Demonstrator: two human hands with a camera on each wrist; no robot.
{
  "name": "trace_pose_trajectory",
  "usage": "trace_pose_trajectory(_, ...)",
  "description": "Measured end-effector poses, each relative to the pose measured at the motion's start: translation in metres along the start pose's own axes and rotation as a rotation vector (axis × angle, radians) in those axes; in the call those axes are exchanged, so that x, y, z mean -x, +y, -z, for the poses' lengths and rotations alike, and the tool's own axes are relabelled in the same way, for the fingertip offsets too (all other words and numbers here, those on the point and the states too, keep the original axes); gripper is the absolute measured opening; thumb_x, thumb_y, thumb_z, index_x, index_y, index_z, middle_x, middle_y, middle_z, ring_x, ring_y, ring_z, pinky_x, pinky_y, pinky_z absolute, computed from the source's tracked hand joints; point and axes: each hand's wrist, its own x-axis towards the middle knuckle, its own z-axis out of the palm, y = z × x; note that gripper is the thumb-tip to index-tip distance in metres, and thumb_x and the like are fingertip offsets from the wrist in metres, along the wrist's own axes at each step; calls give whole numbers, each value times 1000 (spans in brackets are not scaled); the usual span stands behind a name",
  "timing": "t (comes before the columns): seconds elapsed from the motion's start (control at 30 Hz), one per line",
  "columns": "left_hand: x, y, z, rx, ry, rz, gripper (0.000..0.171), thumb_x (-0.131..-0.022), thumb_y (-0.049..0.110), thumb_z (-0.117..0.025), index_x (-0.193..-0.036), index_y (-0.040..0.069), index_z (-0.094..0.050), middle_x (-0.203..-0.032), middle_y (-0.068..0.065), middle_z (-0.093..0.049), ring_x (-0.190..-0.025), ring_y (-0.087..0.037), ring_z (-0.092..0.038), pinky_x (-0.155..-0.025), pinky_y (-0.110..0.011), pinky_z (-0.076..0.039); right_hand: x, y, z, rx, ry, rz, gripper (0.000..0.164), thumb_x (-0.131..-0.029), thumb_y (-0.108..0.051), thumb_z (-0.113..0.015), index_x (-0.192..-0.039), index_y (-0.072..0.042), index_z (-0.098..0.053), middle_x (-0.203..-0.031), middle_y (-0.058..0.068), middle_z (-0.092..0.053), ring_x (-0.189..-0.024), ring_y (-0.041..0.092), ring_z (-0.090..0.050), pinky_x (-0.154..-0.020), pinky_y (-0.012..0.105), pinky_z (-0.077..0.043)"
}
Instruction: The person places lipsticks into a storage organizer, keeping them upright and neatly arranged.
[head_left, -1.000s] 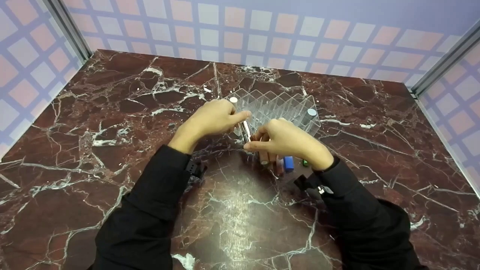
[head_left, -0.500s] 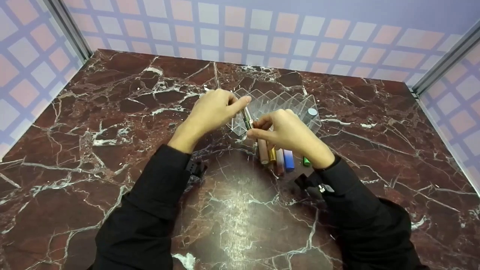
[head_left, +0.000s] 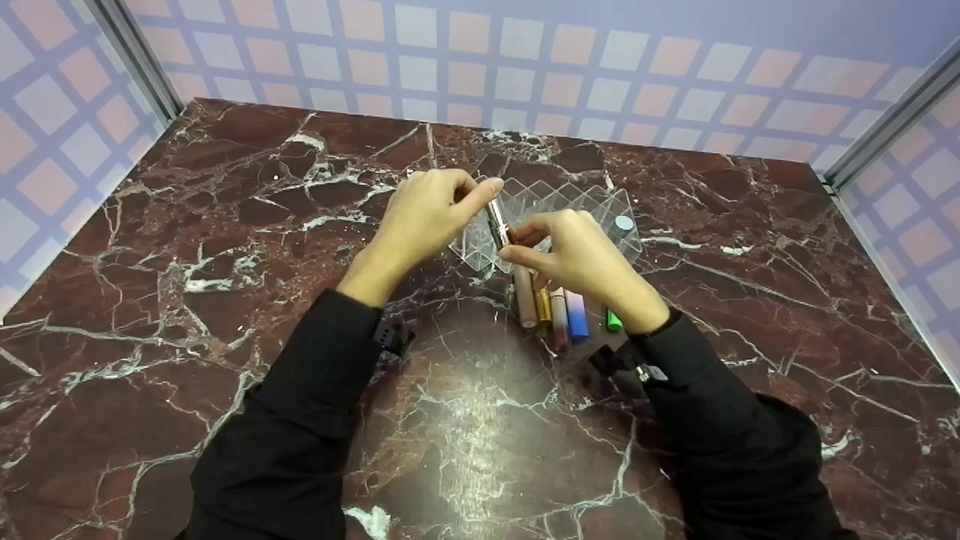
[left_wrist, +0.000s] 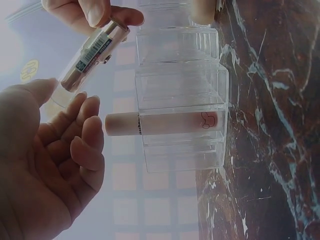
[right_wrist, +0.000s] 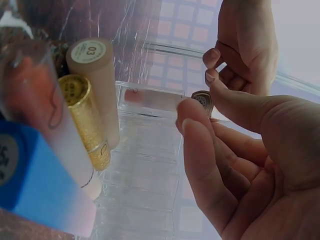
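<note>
A slim, shiny lipstick tube (head_left: 496,219), with a barcode label in the left wrist view, hangs tilted between both hands. My right hand (head_left: 581,244) pinches its near end with thumb and forefinger. At its far end, the thumb and forefinger of my left hand (head_left: 421,214) pinch it, the other fingers loosely curled. Just beyond and below is a clear lipstick organizer (left_wrist: 180,70) with diamond-shaped compartments. One compartment holds a pale pink lip gloss tube (left_wrist: 122,124) upright. A tube with a pale round top (head_left: 624,223) stands in the organizer's right side.
Near the organizer's front lie a beige tube (right_wrist: 95,75), a gold glitter tube (right_wrist: 85,120), a red-and-white gloss tube (head_left: 559,319) and a blue-to-pink box-shaped tube (head_left: 577,319). A green item (head_left: 613,321) is beside my right wrist. Patterned panels (head_left: 517,67) enclose the marbled table (head_left: 262,420).
Both hands have moved up and away from my body, carrying the lipstick tube over the organizer's front edge. The tubes beneath my right hand are more exposed; the organizer's left white-topped tube is hidden.
</note>
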Motion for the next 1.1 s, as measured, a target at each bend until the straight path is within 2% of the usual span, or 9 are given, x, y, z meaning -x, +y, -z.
trace_pose_trajectory(0.17, 0, 0, 0, 23, 29, -26, 47, -105, 54, -53, -104, 12, -75, -71, 1, -61, -55, -10, -45, -55, -25, -39, -1, 1, -1, -84, 7, -24, 28, -96, -24, -76, -116, -5, -76, -106, 9, -77, -66, 27, -74, -57, 29, -59)
trace_pose_trajectory(0.33, -1, 0, 0, 29, 61, -54, 47, -105, 54, -53, -104, 12, -75, -73, -1, -62, -56, -11, -46, -59, -27, -41, -2, 1, -1, -112, 17, -52, 29, -98, -23, -74, -120, -4, -74, -111, 11, -76, -65, 28, -74, -55, 28, -59)
trace_pose_trajectory(0.5, -1, 0, -2, 40, 100, -91, 45, -105, 52, -55, -103, 11, -75, -74, 0, -64, -59, -12, -49, -62, -27, -43, -4, 3, -1, -94, 43, -56, 30, -98, -24, -74, -122, -5, -73, -114, 11, -75, -61, 21, -72, -54, 26, -57)
trace_pose_trajectory(0.6, -1, 1, -3, 48, 131, -136, 42, -105, 49, -57, -104, 10, -74, -74, 0, -64, -58, -13, -50, -59, -27, -43, -5, 3, -2, -78, 62, -49, 29, -98, -25, -74, -120, -6, -74, -115, 10, -75, -60, 19, -71, -54, 26, -57)
trace_pose_trajectory(0.7, -1, 1, -4, 64, 145, -166, 40, -105, 46, -58, -104, 10, -73, -73, -1, -64, -56, -12, -49, -56, -25, -41, -6, 3, -3, -61, 84, -40, 27, -98, -24, -74, -118, -7, -75, -115, 9, -76, -65, 22, -73, -61, 28, -59)
trace_pose_trajectory(0.87, -1, 3, -5, 109, 138, -187, 37, -104, 43, -60, -105, 9, -72, -74, -3, -67, -55, -12, -49, -54, -24, -42, -9, 5, -5, -39, 118, -29, 25, -98, -21, -74, -118, -5, -75, -115, 9, -76, -80, 23, -75, -76, 31, -60)
trace_pose_trajectory(1.1, -1, 3, -5, 114, 128, -184, 37, -104, 44, -60, -112, 10, -72, -66, 0, -61, -49, -10, -45, -48, -22, -38, -12, 7, -4, -48, 142, -39, 24, -98, -21, -74, -117, -6, -75, -115, 9, -76, -81, 21, -75, -76, 32, -60)
